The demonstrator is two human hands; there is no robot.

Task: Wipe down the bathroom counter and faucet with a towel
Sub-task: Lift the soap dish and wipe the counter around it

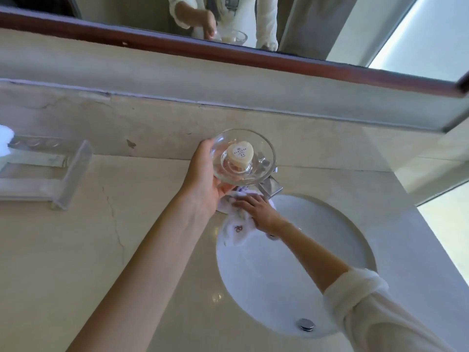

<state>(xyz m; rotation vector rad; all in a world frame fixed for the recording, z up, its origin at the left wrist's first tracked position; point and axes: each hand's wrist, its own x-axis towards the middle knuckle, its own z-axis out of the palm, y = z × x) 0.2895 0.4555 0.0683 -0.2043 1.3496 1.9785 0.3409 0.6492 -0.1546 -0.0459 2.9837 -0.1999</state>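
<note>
**Counter wipe, dish lifted**

Beige stone counter (152, 250), back edge at sink (291, 262). Left hand (205, 179) grips glass dish (243, 156) holding heart soap (240, 153), raised above faucet (271, 186). Right hand (258, 212), fingers spread flat, presses white towel (236, 229) onto sink rim beside faucet.

White towel (234, 231), purple-red motif; beige veined counter (152, 237); clear bowl (243, 156); cream soap (240, 154).

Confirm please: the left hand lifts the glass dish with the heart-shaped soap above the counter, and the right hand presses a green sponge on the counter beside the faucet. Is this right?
One detail is wrong. In the head view the right hand presses a white towel, not a green sponge, on the counter beside the faucet. The left hand does lift the glass dish with the heart-shaped soap.
</note>
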